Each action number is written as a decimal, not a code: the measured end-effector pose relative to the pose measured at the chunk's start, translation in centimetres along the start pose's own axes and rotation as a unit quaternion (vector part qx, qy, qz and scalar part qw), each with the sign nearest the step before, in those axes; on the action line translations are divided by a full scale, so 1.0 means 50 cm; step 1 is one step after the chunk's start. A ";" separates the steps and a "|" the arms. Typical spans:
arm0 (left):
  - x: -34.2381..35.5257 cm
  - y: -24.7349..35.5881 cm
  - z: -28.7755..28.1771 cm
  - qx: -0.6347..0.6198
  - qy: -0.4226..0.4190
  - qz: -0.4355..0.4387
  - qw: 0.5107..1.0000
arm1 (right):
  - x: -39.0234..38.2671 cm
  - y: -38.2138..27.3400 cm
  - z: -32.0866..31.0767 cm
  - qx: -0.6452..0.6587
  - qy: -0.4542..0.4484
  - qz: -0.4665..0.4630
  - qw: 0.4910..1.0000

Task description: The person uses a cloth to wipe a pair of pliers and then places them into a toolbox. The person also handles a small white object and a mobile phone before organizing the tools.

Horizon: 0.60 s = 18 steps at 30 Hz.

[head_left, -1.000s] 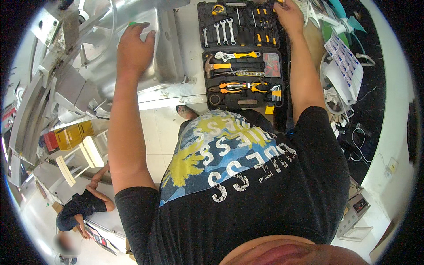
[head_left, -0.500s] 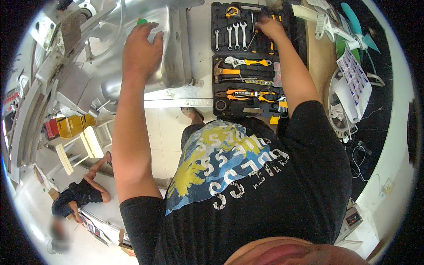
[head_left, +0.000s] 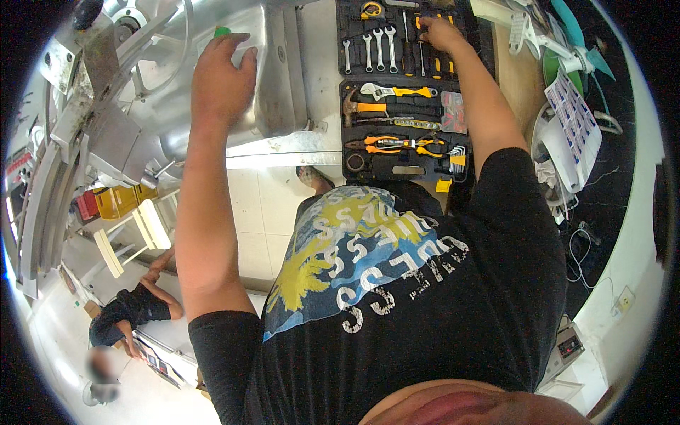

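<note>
My right hand (head_left: pixel 443 34) reaches over the upper half of an open black tool case (head_left: pixel 347 152). Its curled fingers are at the handle of a screwdriver (head_left: pixel 423 60), whose thin shaft points toward me in line with the case. The handle is mostly hidden under the fingers. On the left, my left hand (head_left: pixel 221 81) lies over a shiny metal basin-like surface (head_left: pixel 273 85), thumb spread away from the fingers. A small green piece (head_left: pixel 222 31) shows just beyond its knuckles; the rest of that piece is hidden.
In the case sit several wrenches (head_left: pixel 379 53), a tape measure (head_left: pixel 372 9), an adjustable wrench (head_left: pixel 397 92), a hammer (head_left: pixel 365 108) and pliers (head_left: pixel 389 145). A fan (head_left: pixel 567 49) stands at the right. A person (head_left: pixel 134 315) is at the lower left near a cream stool (head_left: pixel 145 223).
The screwdriver at my right hand has turned from a slant to straight along the case, and the hand has shifted slightly right. My left hand keeps its place on the metal.
</note>
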<state>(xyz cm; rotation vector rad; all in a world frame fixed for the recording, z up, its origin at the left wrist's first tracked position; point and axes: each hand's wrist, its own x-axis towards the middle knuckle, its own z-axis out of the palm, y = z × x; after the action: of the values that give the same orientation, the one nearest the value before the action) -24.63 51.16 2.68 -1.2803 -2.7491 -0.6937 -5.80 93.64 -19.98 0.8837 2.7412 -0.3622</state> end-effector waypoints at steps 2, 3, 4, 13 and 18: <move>-0.003 0.000 0.000 0.009 0.004 -0.009 1.000 | -0.011 -0.057 -0.076 -0.097 -0.079 -0.010 0.992; -0.003 -0.001 -0.001 0.013 0.005 -0.013 1.000 | -0.002 -0.060 -0.082 -0.091 -0.081 0.023 0.992; -0.002 0.000 -0.002 0.009 -0.003 -0.018 1.000 | 0.011 -0.063 -0.086 -0.084 -0.083 0.056 0.991; -0.009 0.000 -0.001 0.004 0.000 -0.031 1.000 | 0.092 -0.021 -0.039 -0.167 -0.113 0.017 0.979; -0.008 0.009 -0.010 -0.017 -0.005 -0.043 0.999 | 0.055 -0.033 -0.034 -0.169 -0.045 0.028 0.984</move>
<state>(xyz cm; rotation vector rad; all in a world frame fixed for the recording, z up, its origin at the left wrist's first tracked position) -24.11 50.92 3.21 -1.1791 -2.8271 -0.7463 -9.22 94.32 -18.96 0.8276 2.5795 0.0743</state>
